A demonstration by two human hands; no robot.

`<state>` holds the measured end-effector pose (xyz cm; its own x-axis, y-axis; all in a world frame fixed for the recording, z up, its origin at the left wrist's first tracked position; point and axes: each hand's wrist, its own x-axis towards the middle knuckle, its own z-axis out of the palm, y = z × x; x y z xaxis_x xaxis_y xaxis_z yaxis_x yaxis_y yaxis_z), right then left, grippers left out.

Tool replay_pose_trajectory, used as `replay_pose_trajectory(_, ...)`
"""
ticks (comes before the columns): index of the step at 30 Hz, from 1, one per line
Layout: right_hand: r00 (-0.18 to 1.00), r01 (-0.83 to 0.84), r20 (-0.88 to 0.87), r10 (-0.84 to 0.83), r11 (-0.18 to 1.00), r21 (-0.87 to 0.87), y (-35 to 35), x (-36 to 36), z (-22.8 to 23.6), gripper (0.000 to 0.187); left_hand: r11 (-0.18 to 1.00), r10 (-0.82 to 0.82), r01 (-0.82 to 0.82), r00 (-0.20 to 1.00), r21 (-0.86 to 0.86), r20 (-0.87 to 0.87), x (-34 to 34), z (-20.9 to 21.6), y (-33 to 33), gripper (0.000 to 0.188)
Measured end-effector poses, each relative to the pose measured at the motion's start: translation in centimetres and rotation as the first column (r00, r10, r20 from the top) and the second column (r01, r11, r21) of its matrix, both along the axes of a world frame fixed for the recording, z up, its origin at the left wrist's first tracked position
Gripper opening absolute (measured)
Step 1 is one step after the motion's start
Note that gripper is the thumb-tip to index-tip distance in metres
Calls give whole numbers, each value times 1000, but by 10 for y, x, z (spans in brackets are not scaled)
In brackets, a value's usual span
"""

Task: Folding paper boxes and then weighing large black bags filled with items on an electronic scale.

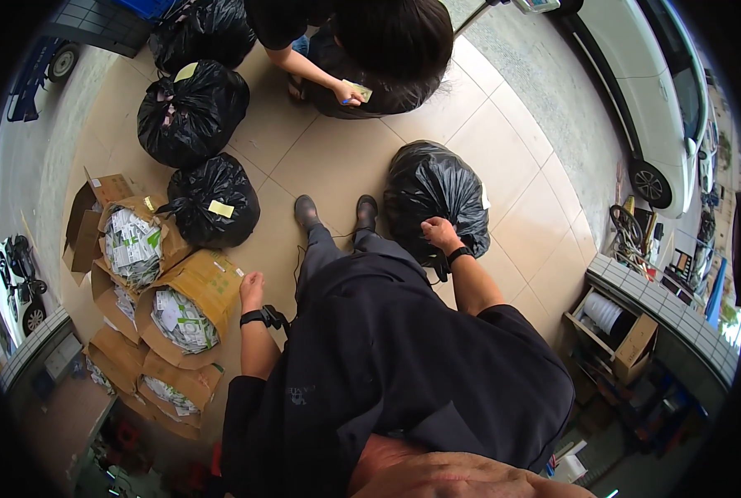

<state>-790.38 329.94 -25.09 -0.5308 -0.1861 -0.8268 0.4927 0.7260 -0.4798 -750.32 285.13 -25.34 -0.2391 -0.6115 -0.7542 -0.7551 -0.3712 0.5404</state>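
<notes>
Sorting bags and boxes on the tiled floor

Four tied black bags: three stand in a row to my left, out of the walkway, and the fourth, the black bag (433,199), sits before my feet where my right hand (438,232) clamps its gathered top. Several open cardboard boxes of packets lean by the wall; my left hand (251,290) rests, fingers together, on the nearest box (195,299) rim, steadying it.
</notes>
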Motion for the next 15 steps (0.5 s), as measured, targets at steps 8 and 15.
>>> replay_pose_trajectory(8, 1000, 14, -1, -14, 1000, -22, 1, 0, 5, 27, 1000, -11, 10, 999, 7, 41, 17, 1, 16, 38)
replay_pose_trajectory(15, 1000, -18, -23, 17, 1000, -17, 3, 5, 4, 26, 1000, -2, 2, 999, -1, 36, 19, 3, 21, 39)
